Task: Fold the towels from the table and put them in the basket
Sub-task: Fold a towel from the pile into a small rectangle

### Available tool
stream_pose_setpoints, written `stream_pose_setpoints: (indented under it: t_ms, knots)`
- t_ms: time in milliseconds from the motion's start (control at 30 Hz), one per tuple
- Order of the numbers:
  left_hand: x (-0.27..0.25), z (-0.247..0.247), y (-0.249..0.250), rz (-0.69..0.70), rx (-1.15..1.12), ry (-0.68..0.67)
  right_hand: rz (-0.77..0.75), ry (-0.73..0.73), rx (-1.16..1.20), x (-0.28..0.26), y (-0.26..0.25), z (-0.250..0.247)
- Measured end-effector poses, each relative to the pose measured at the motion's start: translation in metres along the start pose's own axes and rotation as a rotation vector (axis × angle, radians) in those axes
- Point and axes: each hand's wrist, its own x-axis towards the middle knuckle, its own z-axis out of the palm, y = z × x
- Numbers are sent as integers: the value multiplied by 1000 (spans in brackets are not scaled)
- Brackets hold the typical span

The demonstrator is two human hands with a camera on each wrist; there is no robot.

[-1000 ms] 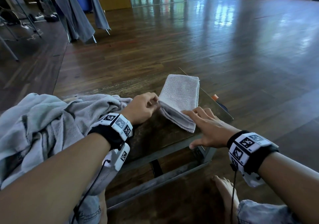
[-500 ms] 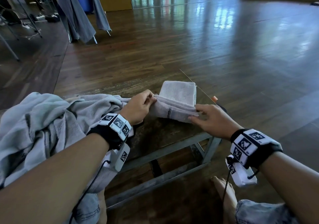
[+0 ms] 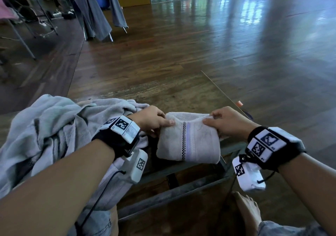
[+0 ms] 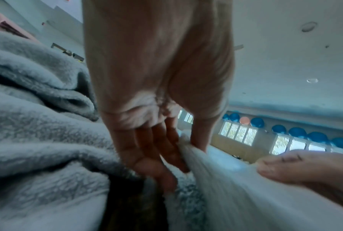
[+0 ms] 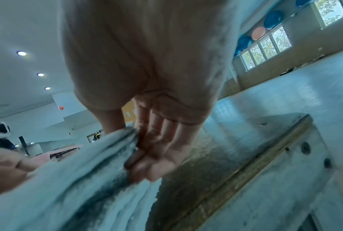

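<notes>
A small pale folded towel [image 3: 188,141] with a checked stripe hangs over the near edge of the low wooden table [image 3: 172,92]. My left hand [image 3: 154,121] pinches its upper left corner, thumb on the near side. My right hand [image 3: 227,122] pinches the upper right corner. In the left wrist view the left hand [image 4: 178,148] pinches the towel [image 4: 235,187] between thumb and fingers. The right wrist view shows the right hand [image 5: 134,140] pinching the towel [image 5: 77,179] beside the table edge [image 5: 265,156]. A heap of unfolded grey towels [image 3: 54,126] lies at the left. No basket is in view.
The table has a grey metal frame [image 3: 181,190] below its top. A small orange-tipped object [image 3: 239,104] lies at the table's right end. My bare foot [image 3: 247,210] rests on the wooden floor. Grey cloths hang on a rack [image 3: 94,11] far back left.
The towel lay flat on the table a second ago; both hands have taken its corners and drawn it toward me, so it now hangs over the near edge.
</notes>
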Motion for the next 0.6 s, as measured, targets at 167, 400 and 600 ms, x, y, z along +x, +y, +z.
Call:
stream_pose_setpoints:
  t_ms: [167, 400, 600]
  knots:
    - [25, 10, -9, 139, 157, 319, -32, 227, -254, 25, 4, 0]
    - [44, 26, -11, 134, 232, 423, 17, 312, -339, 34, 6, 7]
    - [45, 29, -6, 89, 201, 437, 29, 304, -382, 34, 9, 8]
